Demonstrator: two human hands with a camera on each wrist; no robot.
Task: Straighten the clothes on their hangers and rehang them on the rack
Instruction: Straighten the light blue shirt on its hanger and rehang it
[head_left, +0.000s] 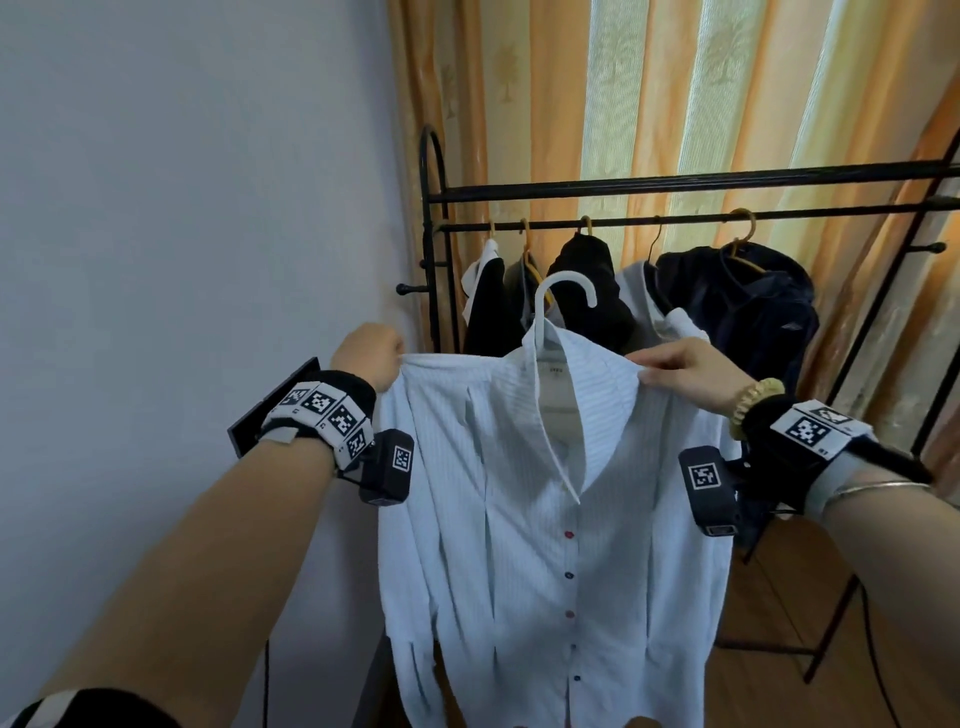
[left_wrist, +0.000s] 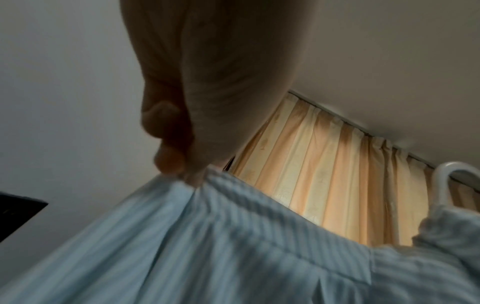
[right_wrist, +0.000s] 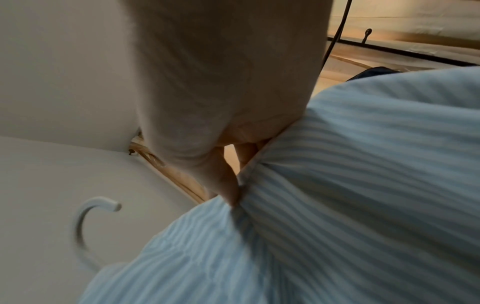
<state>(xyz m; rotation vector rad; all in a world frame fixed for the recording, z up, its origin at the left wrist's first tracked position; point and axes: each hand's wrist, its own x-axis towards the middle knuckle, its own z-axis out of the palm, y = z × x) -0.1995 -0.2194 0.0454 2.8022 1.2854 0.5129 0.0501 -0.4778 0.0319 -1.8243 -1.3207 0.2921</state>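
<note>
Shirt (head_left: 545, 519) may slide off hanger (head_left: 550, 306), because left hand (head_left: 371, 353) and right hand (head_left: 685, 371) only pinch its shoulders.

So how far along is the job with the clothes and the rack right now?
Done, it seems: several dark garments hang on the rack, though how neat they are is hard to judge. In hand: the striped shirt sits on a white hanger, with the left hand and right hand each pinching a shoulder. Left: hook it onto the rail.
</note>
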